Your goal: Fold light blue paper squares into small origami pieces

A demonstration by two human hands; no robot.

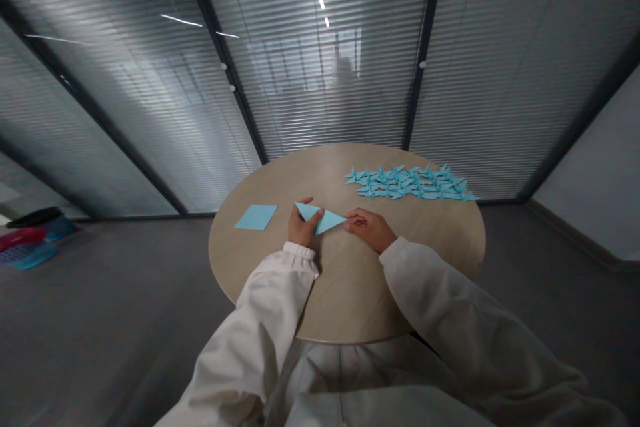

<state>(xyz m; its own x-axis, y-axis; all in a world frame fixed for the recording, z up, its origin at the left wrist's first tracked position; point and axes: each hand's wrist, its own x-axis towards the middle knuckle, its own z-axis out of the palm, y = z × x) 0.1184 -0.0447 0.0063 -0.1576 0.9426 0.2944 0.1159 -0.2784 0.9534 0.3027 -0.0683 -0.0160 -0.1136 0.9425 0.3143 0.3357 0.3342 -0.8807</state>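
A sheet of light blue origami paper [327, 220], folded into a triangle, is held between both hands just above the table. My left hand [301, 225] grips its left part, with the thumb on top and fingers behind. At the paper's right corner, my right hand [371, 227] pinches the tip between thumb and fingers. Left of my left hand lies a flat blue square of paper [257, 217], perhaps a stack; its thickness cannot be made out. Several folded blue paper cranes [410, 182] sit in close rows beyond my right hand.
The round wooden table [350, 307] stands before my lap. Behind it rises a glass wall with blinds [335, 113] and dark frames. Red and blue baskets [30, 247] rest on the grey floor at far left.
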